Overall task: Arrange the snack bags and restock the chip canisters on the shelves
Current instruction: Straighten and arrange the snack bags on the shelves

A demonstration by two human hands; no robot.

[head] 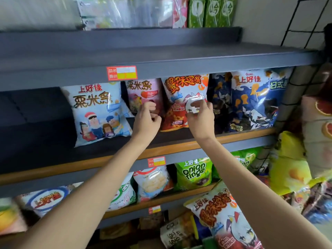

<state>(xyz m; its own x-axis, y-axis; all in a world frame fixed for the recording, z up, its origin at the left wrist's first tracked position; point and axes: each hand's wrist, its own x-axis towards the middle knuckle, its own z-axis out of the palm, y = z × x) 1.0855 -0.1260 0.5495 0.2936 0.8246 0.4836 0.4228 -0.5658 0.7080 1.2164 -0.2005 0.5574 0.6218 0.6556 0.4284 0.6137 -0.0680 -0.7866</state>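
Orange bag is standing upright on the middle shelf, between the pink bag and the dark blue bag. Your right hand is pinching its front, fingers curled into the crinkled film. Your left hand is hovering just in front of the pink bag, fingers curled; whether it is gripping anything, you cannot tell. Light blue bag is leaning at the left.
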